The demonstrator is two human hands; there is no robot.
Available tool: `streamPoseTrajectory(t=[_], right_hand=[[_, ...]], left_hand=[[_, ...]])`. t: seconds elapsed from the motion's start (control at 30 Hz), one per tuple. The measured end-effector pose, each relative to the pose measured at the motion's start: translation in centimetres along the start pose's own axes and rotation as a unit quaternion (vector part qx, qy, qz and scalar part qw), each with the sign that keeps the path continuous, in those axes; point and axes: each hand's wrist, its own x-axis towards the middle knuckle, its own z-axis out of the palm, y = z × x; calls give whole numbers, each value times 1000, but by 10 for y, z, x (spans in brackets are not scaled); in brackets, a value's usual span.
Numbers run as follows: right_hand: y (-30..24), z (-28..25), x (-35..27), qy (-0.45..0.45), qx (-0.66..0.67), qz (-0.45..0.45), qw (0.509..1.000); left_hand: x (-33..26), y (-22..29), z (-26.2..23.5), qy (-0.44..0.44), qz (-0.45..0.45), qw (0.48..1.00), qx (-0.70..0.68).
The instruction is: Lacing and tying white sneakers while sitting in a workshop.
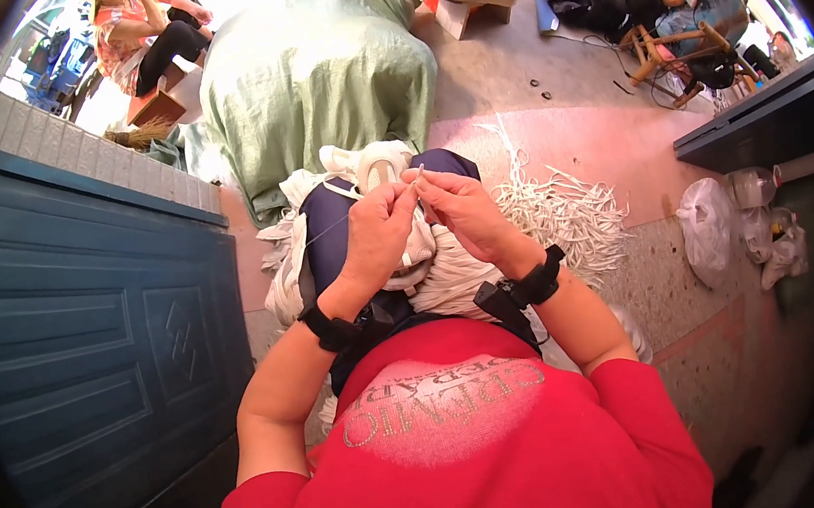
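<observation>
On my lap sits a pale white and beige shoe [381,166], partly covered by my hands. My left hand [377,229] is closed in a pinch just above it. The fingertips of my right hand [466,207] pinch right against the left ones. Between them shows the end of a thin white lace [420,168]; the rest of it is mostly hidden by the fingers. A fine pale thread [331,228] runs from beside my left hand toward the left thigh. A bundle of white laces [453,274] lies across my lap under the right wrist.
A large pile of white laces [566,224] spreads over the floor at right. Ahead stands a big bulk under a green cloth [316,77]. A blue door panel [89,314] borders the left. Plastic bags [708,225] hang at right. Other people sit farther off.
</observation>
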Motion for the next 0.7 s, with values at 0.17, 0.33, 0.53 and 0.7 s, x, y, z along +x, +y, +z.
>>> streamPoseTrajectory(t=[0.17,0.33,0.53,0.7], right_hand=[[5,-1,4,38,12,-9,999],[-28,-4,-4,42,-56,-62,996],[-111,-2,-31,4,-160,-168,973],[-223,-2,-82,84,-562,-416,710]], left_hand=[[9,-8,-8,-51,110,987,102],[69,-50,-61,-85,146,896,410],[109,-67,-58,-328,20,791,516],[117,-68,-63,-367,-40,854,366]])
